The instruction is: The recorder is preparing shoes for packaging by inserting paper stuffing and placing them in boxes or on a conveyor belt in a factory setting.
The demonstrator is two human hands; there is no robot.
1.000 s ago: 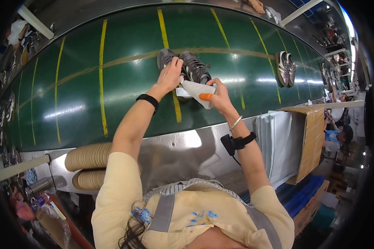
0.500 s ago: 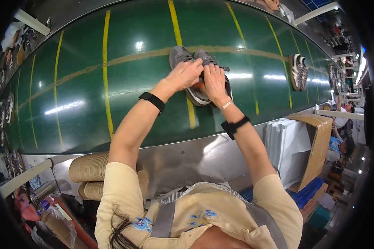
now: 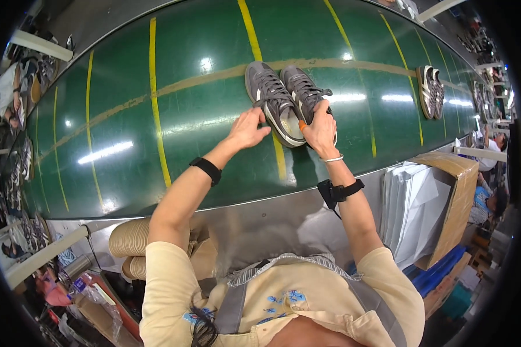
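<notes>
My left hand point(image 3: 247, 128) rests open against the grey sneaker pair point(image 3: 286, 101), my right hand point(image 3: 320, 130) presses flat on it; a second pair point(image 3: 429, 91) lies at 3 o'clock on the green belt point(image 3: 127, 144).

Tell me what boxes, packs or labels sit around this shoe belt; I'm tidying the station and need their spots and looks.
Cardboard box: right of the green belt, plain brown, open side facing the person.
White sheets: stacked upright inside that box.
Paper rolls: under the belt's near edge, left, tan and ribbed.
Blue crates: low on the right, below the box.
No readable labels or screens show.
</notes>
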